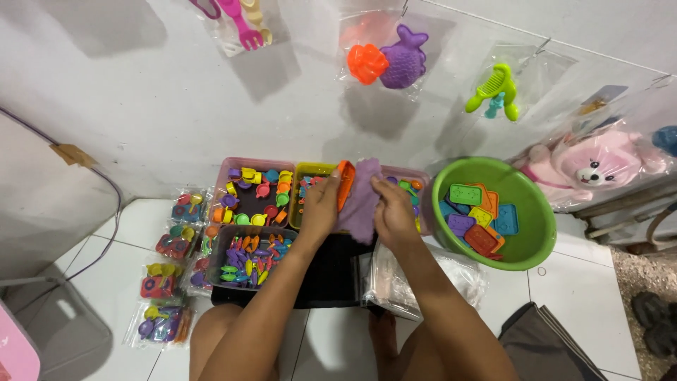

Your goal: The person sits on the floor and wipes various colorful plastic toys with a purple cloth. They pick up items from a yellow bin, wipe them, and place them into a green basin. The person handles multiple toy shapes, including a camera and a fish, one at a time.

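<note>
wall (162, 92): white, shadowed | floor (578, 310): white tiles | light: bright overhead

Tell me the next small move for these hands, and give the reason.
Probably lower the orange tray and purple tray toward the clear bags. The left hand grips the orange one, the right hand the purple one, both raised above the bins, with the bags just below.
</note>
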